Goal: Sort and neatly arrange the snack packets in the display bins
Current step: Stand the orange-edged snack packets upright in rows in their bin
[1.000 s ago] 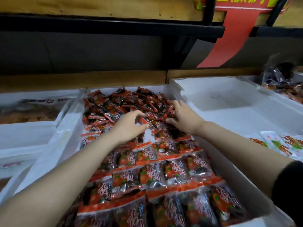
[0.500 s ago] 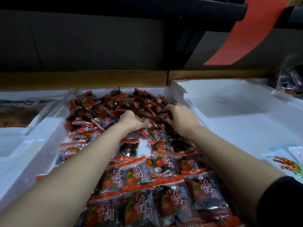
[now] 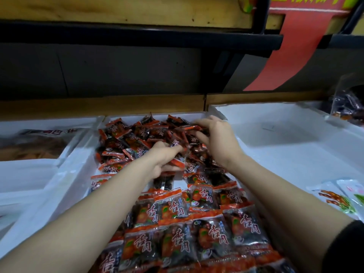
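A white display bin (image 3: 65,184) holds many red-and-black snack packets. Those near me lie in neat rows (image 3: 177,229); those at the far end form a loose heap (image 3: 126,138). My left hand (image 3: 163,158) reaches into the middle of the heap, fingers curled around a packet (image 3: 178,161). My right hand (image 3: 215,138) is at the heap's far right, fingers curled and pinching a packet (image 3: 192,128) at its red edge.
An almost bare white bin (image 3: 285,146) lies to the right, with several pale packets (image 3: 338,196) at its near edge. Another white bin (image 3: 39,140) with brown goods sits on the left. A dark shelf and red sign (image 3: 291,46) hang above.
My right hand has moved farther back along the heap's right side and taken hold of a packet. My left hand has stayed in the middle of the heap. The camera tilted up slightly.
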Available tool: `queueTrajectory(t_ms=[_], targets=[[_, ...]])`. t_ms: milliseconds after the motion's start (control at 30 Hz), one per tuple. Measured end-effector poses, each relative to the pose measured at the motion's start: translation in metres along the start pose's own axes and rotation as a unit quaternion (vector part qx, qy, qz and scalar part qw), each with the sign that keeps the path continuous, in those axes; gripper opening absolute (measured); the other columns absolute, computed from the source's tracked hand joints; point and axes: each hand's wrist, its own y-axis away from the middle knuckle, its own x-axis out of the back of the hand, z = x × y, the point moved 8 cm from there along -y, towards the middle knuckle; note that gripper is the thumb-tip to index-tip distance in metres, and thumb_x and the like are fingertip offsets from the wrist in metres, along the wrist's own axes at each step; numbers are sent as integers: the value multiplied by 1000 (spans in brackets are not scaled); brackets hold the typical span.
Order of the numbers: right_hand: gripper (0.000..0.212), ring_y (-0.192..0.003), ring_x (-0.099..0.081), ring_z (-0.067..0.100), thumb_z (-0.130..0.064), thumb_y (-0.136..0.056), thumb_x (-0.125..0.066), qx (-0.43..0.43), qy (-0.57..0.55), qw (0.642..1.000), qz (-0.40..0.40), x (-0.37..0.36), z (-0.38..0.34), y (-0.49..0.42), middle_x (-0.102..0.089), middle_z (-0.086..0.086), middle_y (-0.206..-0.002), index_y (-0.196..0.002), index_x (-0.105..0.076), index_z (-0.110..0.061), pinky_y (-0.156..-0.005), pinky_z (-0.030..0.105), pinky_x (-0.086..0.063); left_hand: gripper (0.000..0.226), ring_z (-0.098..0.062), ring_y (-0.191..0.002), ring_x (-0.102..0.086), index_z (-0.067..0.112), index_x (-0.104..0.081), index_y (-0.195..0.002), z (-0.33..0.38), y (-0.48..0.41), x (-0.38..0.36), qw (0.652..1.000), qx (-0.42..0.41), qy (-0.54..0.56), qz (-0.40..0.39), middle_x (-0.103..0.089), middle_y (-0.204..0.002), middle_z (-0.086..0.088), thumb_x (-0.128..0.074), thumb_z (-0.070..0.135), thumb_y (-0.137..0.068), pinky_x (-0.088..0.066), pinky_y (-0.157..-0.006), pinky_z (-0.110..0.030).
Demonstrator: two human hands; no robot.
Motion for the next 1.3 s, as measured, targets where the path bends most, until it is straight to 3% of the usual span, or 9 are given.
queueTrajectory(t_ms=[233, 367, 500, 767, 867, 967, 1133, 1233, 1300], targets=[[35, -104, -60, 18, -11, -90, -59, 90, -47, 995, -17, 3, -64, 27, -62, 1, -114, -123, -63, -19, -92, 30, -48, 24, -27, -73, -72, 2, -57, -112, 5, 54, 7, 940, -16, 341, -25, -67, -100, -22, -38, 13, -103, -59, -56, -37], [35, -97, -62, 14, -14, -89, -63, 101, -61, 993, 0, 1, -72, 41, -63, -3, -110, -123, -63, -23, -84, 19, -45, 41, -30, -86, -66, -2, -56, -120, 1, 82, 14, 896, 5, 443, -22, -68, -101, -23, -32, 26, -103, -54, -76, -47], [45, -100, -61, 11, -9, -84, -67, 133, -62, 989, -16, -9, -85, 56, -62, -5, -116, -125, -61, -28, -85, 20, -48, 60, -34, -99, -68, 0, -58, -119, 0, 104, 24, 898, -4, 439, -30, -70, -108, -22, -39, 53, -97, -54, -78, -46], [58, -113, -51, -9, -15, -79, -74, 76, -258, 958, -102, -18, -87, 57, -58, -20, -115, -130, -49, -25, -97, 8, -39, 27, -30, -92, -68, 3, -56, -118, -13, 115, 36, 921, 0, 388, 24, -67, -104, -23, -52, 20, -98, -58, -53, -35], [54, -105, -55, -11, -23, -75, -77, 25, -256, 961, -101, -17, -78, 56, -60, -22, -106, -124, -52, -24, -92, 6, -40, 26, -32, -93, -68, 3, -56, -119, -10, 115, 35, 918, -6, 396, 15, -65, -107, -25, -51, 19, -99, -59, -55, -37], [25, -85, -61, -6, -24, -81, -71, -21, -221, 972, -82, -16, -67, 56, -67, -16, -97, -105, -66, -23, -78, 10, -47, 23, -36, -91, -69, 3, -54, -117, -10, 119, 37, 910, -2, 414, 10, -63, -108, -28, -50, 18, -99, -61, -66, -43], [13, -61, -68, 6, -11, -90, -61, -168, -345, 923, -6, -5, -34, 55, -72, 2, -86, -95, -70, -20, -50, 15, -52, 13, -44, -91, -66, 3, -53, -106, -22, 123, 40, 915, 33, 401, 10, -62, -103, -32, -51, 14, -98, -59, -55, -48], [12, -77, -67, 3, -12, -88, -63, -119, -336, 928, 110, 24, -40, 53, -71, -4, -88, -93, -69, -22, -63, 15, -54, 21, -45, -95, -65, 1, -53, -111, -33, 120, 37, 929, 55, 365, 18, -62, -107, -31, -53, 16, -97, -58, -58, -52], [14, -86, -66, 2, -9, -85, -65, -37, -325, 942, 75, 21, -61, 54, -71, -10, -89, -86, -69, -23, -78, 17, -53, 30, -44, -92, -66, -1, -52, -116, -33, 121, 29, 926, 59, 372, 4, -65, -104, -31, -50, 23, -99, -59, -57, -52]])
